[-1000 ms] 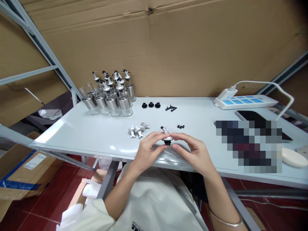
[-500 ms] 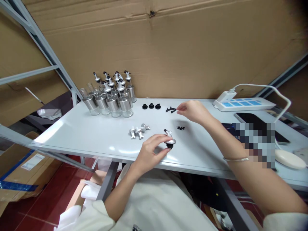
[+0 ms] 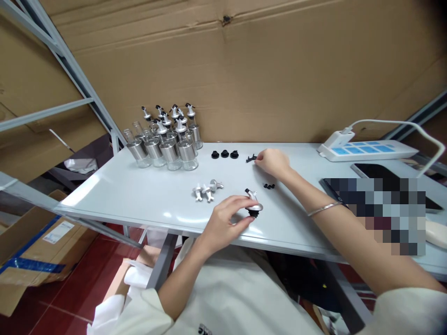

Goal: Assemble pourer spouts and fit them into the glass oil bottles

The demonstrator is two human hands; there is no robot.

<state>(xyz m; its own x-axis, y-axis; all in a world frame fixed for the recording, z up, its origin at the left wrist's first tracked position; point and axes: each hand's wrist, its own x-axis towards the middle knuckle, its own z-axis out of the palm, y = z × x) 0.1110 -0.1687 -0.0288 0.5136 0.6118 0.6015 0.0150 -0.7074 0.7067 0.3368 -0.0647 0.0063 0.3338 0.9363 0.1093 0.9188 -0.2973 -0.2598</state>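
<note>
My left hand [image 3: 226,219] pinches a bottle pourer [image 3: 257,207] between thumb and fingers above the front of the table. The pourer stands upright, with a silver body, a black tip on top and black ribbed stopper below. Farther back, my right hand [image 3: 274,162] has its fingertips pinched together at some small, thin black plastic levers [image 3: 250,158]; its fingers partly hide them. Just in front of that hand lie a few tiny black caps [image 3: 269,186]. Three silver pourer tops [image 3: 208,190] lie left of the held pourer, and three black stoppers [image 3: 225,153] form a row behind.
Several glass bottles with steel sleeves [image 3: 169,152] crowd the back left of the table, some with pourers fitted. On the right are a white power strip [image 3: 370,150] with a cable and a dark phone [image 3: 394,181]. A cardboard sheet [image 3: 265,74] rises behind the table.
My right hand has closed in on the black levers and covers more of them. The left hand still holds the pourer. The whole view has shifted slightly.
</note>
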